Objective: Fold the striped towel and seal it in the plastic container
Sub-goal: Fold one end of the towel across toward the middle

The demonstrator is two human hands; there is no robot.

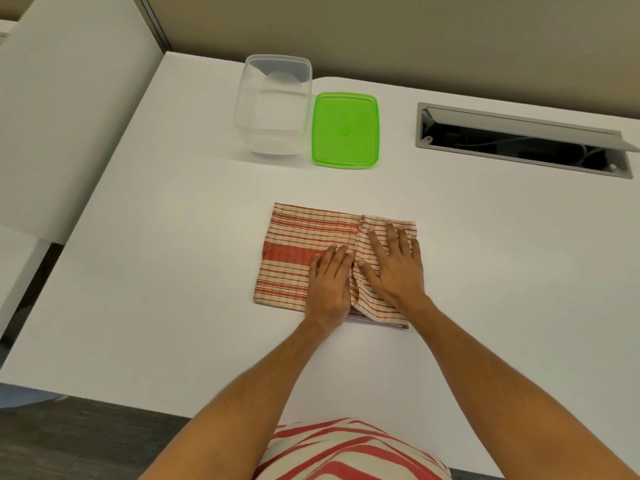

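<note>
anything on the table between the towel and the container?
Nothing visible. The towel lies under both flat hands, left hand and right hand, and bare table runs from it to the open clear container. The green lid lies flat beside the container on its right, off the opening.

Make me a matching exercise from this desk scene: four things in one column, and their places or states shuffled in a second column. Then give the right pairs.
Things:
1. red-and-cream striped cloth towel
2. clear rectangular plastic container
3. bright green rectangular plastic lid
4. grey metal cable hatch

Places or states:
A. flap open, set into the white desk at far right
B. flat on the desk, just right of the container
C. partly folded, pressed flat under both hands
D. uncovered and empty, at the far edge

Pairs: 1-C, 2-D, 3-B, 4-A
</note>
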